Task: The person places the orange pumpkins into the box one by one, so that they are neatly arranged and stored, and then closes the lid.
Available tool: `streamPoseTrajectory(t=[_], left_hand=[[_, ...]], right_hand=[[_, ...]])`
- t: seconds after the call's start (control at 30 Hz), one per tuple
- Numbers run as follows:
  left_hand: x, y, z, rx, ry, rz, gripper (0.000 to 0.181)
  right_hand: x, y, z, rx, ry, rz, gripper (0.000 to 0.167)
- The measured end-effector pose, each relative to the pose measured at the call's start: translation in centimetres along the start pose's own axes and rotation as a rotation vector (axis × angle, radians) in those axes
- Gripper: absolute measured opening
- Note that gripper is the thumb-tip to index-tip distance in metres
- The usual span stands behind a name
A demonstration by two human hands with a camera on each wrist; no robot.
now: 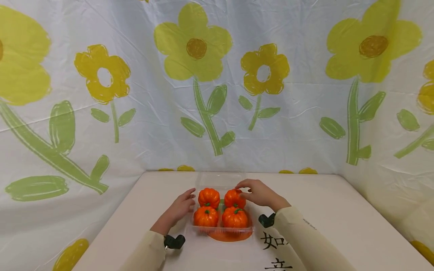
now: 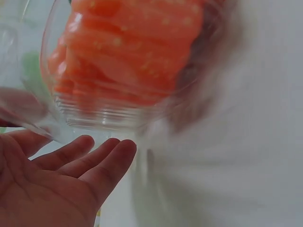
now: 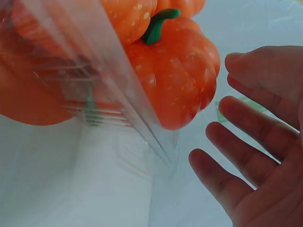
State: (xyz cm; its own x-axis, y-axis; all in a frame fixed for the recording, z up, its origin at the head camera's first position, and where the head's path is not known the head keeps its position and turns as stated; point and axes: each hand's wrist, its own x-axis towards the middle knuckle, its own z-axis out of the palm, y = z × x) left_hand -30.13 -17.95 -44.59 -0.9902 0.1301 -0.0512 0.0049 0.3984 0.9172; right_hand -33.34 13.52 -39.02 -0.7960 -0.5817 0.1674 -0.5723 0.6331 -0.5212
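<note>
Several small orange pumpkins with green stems, among them a front-left one [image 1: 205, 216] and a front-right one [image 1: 234, 217], sit in a clear plastic box [image 1: 222, 229]. The box's transparent lid [image 1: 220, 178] lies folded back behind it. My left hand [image 1: 181, 207] is at the box's left side with its fingers loosely extended; in the left wrist view the fingertips lie close to the ribbed plastic wall [image 2: 106, 116], and contact is unclear. Beside the back-right pumpkin [image 3: 173, 71], my right hand [image 1: 262, 194] has its fingers spread and holds nothing.
The box stands on a pale table [image 1: 305, 192] over an orange printed disc [image 1: 230, 236]. Black printed characters [image 1: 272, 241] lie to the right of it. A flowered curtain [image 1: 217, 113] hangs behind the table and along its sides.
</note>
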Motion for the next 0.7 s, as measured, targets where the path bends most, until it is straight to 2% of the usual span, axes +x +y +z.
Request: streamPoseTrajectory(t=[0.2,0.47,0.7], left_hand=[[0.8,0.2,-0.6,0.025,0.009,-0.002,0.056],[2.2,-0.5,-1.4,0.034,0.022,-0.006,0.055],[3.4,0.3,-1.9,0.058,0.018,0.002,0.054]], right_hand=[[0.0,0.4,-0.1,0.020,0.041,0.027,0.028],[0.1,1.1,0.1,0.000,0.129,0.108,0.028],[0.7,1.9,-0.3,0.005,0.193,0.187,0.032]])
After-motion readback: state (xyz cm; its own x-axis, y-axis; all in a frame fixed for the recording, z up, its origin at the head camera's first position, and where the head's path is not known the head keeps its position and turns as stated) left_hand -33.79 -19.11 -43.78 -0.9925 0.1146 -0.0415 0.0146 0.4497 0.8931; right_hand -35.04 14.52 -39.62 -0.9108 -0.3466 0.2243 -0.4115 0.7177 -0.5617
